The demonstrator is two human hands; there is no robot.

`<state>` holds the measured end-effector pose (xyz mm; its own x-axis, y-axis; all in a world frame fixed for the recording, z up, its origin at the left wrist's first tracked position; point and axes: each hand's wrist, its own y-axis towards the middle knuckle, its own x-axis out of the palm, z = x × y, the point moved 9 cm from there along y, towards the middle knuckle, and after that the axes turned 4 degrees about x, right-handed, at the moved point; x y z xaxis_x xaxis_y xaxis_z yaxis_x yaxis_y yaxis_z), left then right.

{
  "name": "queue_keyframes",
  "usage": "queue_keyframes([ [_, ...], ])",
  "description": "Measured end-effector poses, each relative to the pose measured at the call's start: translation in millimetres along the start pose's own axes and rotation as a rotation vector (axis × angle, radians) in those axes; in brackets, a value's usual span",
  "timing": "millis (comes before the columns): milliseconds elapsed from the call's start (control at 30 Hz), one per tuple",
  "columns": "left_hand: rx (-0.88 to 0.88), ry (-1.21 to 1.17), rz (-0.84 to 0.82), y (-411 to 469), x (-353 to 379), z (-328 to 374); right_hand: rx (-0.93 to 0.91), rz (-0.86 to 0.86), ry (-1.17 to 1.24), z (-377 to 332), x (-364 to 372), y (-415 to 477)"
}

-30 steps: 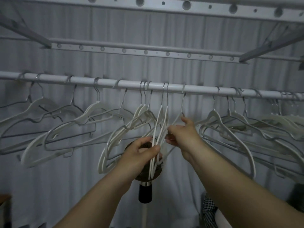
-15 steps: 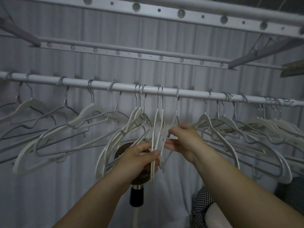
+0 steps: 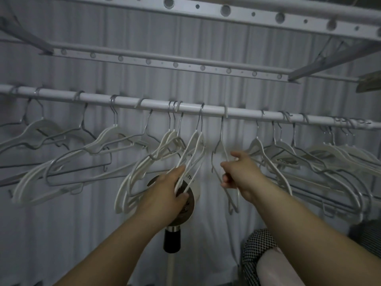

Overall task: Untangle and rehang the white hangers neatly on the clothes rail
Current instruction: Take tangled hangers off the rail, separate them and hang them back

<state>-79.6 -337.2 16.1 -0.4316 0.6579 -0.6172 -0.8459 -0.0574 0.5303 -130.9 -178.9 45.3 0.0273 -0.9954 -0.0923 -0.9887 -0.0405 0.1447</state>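
1. The left hand has thumb and fingers closed round the lower arms of a pair of white hangers. The pair hangs edge-on, its hooks side by side on the clothes rail above the hand.
2. The right hand has its fingers curled round a single white hanger and the thumb raised. This hanger is also edge-on and hooked on the rail, apart from the pair, with a clear gap between the two hands.
3. A cluster of three white hangers is just outside the left hand, hooks bunched together, arms overlapping and tilted.
4. More hangers are further out past the left hand, white and grey wire, arms crossing one another.
5. A crowded row of hangers is outside the right hand, tangled, running to the far end of the rail.
6. A round dark disc on a black neck is behind the left hand, partly hidden by it.
7. Checked fabric is below the right forearm.
8. Perforated metal bars are above the rail.
9. A pleated white curtain is behind everything.
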Motion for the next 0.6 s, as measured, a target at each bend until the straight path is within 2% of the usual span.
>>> queue_keyframes([
  [67, 0.016, 0.211, 0.054, 3, -7, 5, -0.001, 0.014, -0.038, 1, -11, -1],
  [167, -0.003, 0.388, 0.096, 9, -14, 14, -0.013, 0.035, -0.077, 1, -25, -1],
  [333, -0.053, 0.766, 0.079, 21, -11, 22, -0.030, 0.078, -0.133, 2, -47, 4],
  [367, -0.055, 0.810, 0.083, 22, -11, 23, -0.038, 0.077, -0.149, 1, -51, 4],
  [433, 0.056, 0.840, 0.212, 23, -16, 36, -0.065, 0.077, -0.201, -2, -56, 4],
  [533, 0.163, 0.842, 0.313, 19, -20, 54, -0.171, 0.106, -0.386, -7, -64, 7],
  [600, 0.181, 0.837, 0.322, 19, -17, 63, -0.228, 0.114, -0.487, -8, -68, 8],
])
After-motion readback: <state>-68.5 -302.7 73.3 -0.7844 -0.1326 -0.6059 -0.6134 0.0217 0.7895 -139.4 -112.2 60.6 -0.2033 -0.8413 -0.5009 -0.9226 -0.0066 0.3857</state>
